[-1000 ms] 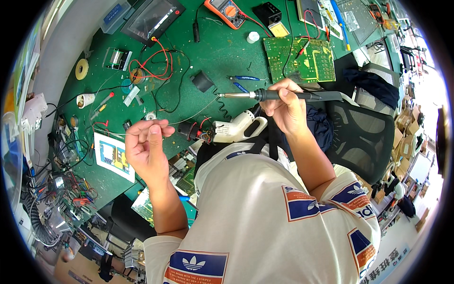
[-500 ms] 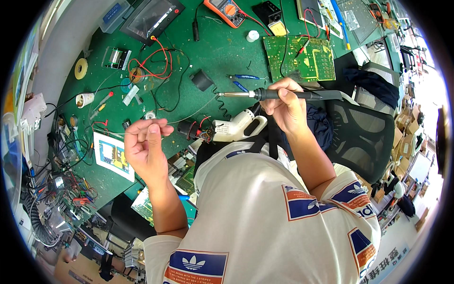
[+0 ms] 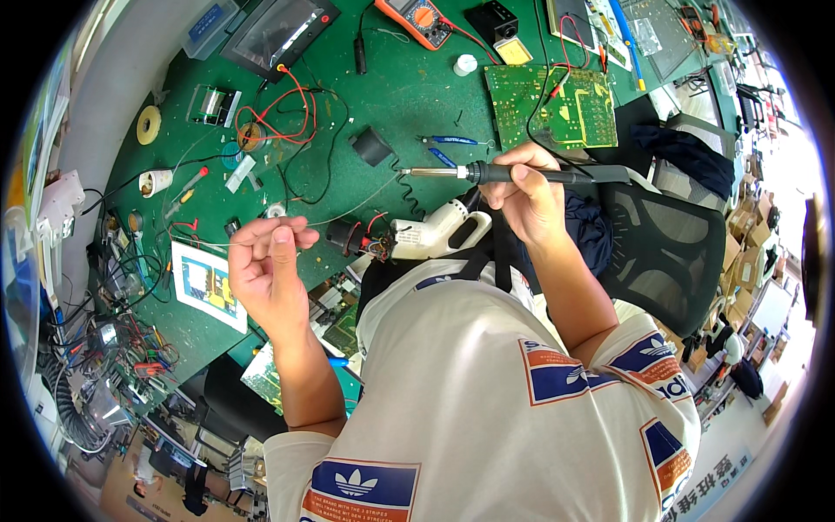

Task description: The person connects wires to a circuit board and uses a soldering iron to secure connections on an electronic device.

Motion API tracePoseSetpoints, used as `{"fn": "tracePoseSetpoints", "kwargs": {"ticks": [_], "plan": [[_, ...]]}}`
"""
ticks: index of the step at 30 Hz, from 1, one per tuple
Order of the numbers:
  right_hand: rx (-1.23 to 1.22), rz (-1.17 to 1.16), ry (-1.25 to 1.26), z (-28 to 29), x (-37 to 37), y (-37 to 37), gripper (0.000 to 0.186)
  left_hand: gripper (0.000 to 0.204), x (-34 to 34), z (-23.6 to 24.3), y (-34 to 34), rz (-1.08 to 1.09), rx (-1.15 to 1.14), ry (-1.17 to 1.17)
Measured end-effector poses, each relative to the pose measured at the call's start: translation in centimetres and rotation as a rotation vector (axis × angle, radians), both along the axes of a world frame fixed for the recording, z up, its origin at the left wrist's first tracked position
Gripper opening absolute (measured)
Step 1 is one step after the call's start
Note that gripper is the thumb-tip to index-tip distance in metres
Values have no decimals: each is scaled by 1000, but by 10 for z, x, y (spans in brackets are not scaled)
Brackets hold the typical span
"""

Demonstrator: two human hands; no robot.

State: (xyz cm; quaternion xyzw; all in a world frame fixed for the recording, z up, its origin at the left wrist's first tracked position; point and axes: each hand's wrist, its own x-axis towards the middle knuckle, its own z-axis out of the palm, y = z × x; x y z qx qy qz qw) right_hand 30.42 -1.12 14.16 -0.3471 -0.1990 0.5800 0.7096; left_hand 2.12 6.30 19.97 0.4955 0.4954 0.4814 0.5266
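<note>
My left hand (image 3: 271,261) pinches a thin strand of solder wire (image 3: 365,205) that runs up to the soldering iron's tip (image 3: 405,172). In my right hand (image 3: 524,191) the dark-handled soldering iron (image 3: 580,177) lies horizontally, tip pointing left. Below the tip is a white handheld tool (image 3: 417,237) with its dark end (image 3: 348,237) opened up and red wires showing. A small dark grey piece (image 3: 372,146) and blue-handled cutters (image 3: 448,143) lie above the wire on the green bench.
A green circuit board (image 3: 513,109), an orange multimeter (image 3: 406,17), a tape roll (image 3: 149,126) and tangled leads (image 3: 261,123) lie around the green bench (image 3: 409,96). A mesh chair (image 3: 661,252) stands right. Another person (image 3: 150,470) is at lower left.
Both hands and the iron stay nearly still. The black cable over the circuit board has shifted slightly right, and another person shows more at lower left.
</note>
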Motion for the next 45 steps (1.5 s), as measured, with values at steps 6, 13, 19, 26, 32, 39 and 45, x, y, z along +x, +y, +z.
{"fn": "tracePoseSetpoints", "kwargs": {"ticks": [6,13,19,26,32,39,45], "plan": [[5,4,0,0,0,0,15,17,1,0,0,4,-9,15],[21,9,6,0,0,0,15,17,1,0,0,9,-10,22],[12,9,-2,0,0,-1,16,14,1,-1,1,8,-5,19],[-7,14,14,1,-1,-1,17,14,2,-2,1,17,-6,26],[-18,19,31,0,-3,-1,20,16,1,-2,1,16,-12,32],[-33,-4,4,0,-3,0,21,14,2,1,-1,18,16,12],[-48,6,34,1,-4,0,20,14,3,2,0,21,2,-5]]}}
